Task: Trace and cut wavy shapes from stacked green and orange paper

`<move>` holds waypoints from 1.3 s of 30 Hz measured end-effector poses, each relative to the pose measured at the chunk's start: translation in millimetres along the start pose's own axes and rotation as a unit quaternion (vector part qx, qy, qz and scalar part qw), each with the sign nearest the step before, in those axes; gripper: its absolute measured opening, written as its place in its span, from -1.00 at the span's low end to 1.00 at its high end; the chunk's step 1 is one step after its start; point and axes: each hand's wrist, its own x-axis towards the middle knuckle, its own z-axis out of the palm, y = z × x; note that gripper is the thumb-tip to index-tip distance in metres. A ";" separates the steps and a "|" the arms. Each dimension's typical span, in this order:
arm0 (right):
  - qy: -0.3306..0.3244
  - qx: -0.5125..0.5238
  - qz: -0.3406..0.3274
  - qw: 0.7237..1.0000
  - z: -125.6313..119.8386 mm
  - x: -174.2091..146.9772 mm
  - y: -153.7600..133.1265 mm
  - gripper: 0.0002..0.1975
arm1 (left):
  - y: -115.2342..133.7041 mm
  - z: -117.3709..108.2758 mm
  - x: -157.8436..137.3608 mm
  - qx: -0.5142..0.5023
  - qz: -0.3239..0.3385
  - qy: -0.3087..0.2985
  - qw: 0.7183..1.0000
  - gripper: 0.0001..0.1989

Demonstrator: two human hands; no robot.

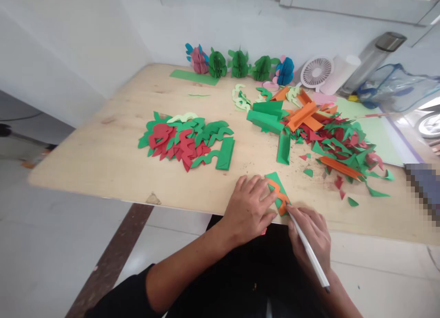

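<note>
At the table's front edge lies a folded green paper with an orange wavy paper cutout on top of it. My left hand rests palm down beside them, fingers spread, its thumb and index finger against the papers' left side. A white pen is gripped in my right hand, its tip at the lower right edge of the orange cutout. Under my left hand a small bit of red shows, too little to name.
Left of my hands lie red and green paper cutouts and a folded green strip. To the right is a heap of paper scraps with folded orange strips. Paper turtle-like figures, a fan and a bottle stand at the back.
</note>
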 end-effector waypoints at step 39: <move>-0.065 0.245 0.344 0.904 20.4 66.8 -4.7 -0.81 | -48.2 -20.7 2.7 -0.021 0.125 -0.066 0.990 -0.42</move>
